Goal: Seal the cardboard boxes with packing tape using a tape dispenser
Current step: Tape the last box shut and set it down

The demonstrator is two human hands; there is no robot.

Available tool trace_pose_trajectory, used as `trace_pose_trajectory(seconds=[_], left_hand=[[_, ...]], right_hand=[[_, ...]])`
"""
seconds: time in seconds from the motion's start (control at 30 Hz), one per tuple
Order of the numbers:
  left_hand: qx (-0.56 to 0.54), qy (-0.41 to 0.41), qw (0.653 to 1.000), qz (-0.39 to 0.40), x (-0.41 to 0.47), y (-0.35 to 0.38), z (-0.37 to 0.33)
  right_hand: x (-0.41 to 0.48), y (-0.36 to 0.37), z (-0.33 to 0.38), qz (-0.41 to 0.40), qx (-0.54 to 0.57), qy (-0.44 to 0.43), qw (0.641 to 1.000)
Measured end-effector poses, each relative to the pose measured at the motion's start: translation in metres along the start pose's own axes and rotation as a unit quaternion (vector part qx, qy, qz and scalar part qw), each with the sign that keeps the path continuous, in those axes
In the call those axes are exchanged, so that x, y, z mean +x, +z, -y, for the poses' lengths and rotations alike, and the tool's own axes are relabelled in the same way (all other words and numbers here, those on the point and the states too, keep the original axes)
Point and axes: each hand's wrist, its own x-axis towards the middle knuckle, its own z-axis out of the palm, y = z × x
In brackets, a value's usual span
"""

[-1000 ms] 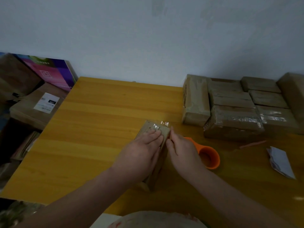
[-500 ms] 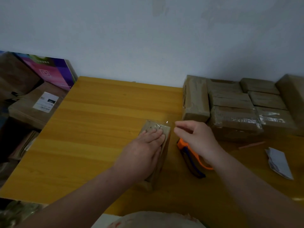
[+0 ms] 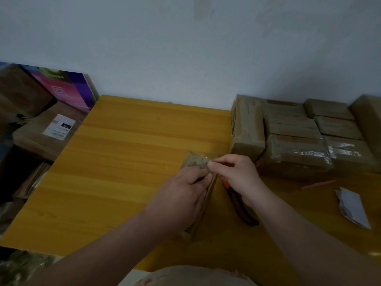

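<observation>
L hand (image 3: 181, 197): my fingers flat, pressing on box (image 3: 195, 162), on table (image 3: 123, 162).
R hand (image 3: 239, 174): thumb + forefinger pinch tape (image 3: 204, 159) at box's far edge.
Dispenser (image 3: 248, 218): mostly hidden under my R wrist; orange/blue bits show.

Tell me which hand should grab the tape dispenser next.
Right. The right hand, pinching tape at the edge of the box, is over the tape dispenser; the left hand lies flat on the box, holding it down.
</observation>
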Motion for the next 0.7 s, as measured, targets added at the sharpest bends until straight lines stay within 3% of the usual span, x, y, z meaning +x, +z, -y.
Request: trace_pose_trajectory(seconds=[0.4,0.57,0.63,0.7], left_hand=[[-0.018,0.009,1.0,-0.003,0.005,-0.001,0.007],[-0.035,0.019,0.999,0.002,0.008,-0.007,0.011],[-0.019,0.022,0.997,-0.075,0.007,-0.008,0.01],[-0.012,-0.056,0.988,-0.14,0.007,-0.01,0.013]], right_hand=[[0.01,0.006,-0.011,-0.126,-0.124,-0.148,0.973],[0.012,0.007,-0.002,-0.08,-0.159,-0.156,0.972],[0.013,0.008,0.0,-0.091,-0.165,-0.171,0.967],[0.014,0.008,0.0,-0.104,-0.158,-0.17,0.967]])
